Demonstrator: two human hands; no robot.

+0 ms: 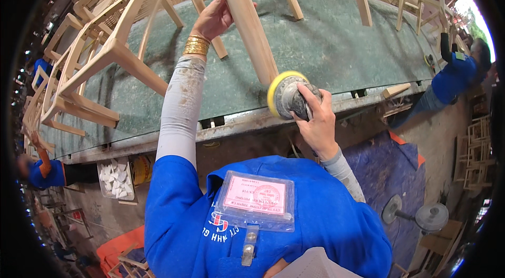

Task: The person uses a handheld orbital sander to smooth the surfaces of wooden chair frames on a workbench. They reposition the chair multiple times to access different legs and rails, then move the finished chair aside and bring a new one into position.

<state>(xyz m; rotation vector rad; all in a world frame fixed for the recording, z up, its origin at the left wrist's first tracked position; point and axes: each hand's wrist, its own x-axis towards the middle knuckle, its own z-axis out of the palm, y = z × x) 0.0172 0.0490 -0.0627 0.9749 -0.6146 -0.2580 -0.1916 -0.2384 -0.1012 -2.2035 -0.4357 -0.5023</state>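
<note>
Right hand (315,120) presses sander (286,94) against chair leg (247,20), left hand (213,17) steadying.

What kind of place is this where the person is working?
Probably a furniture workshop or factory. Bare, unpainted wooden chair frames stand on a long green workbench, the right hand presses a round sander with a yellow pad against a pale wooden chair leg, and the left hand steadies it.
</note>
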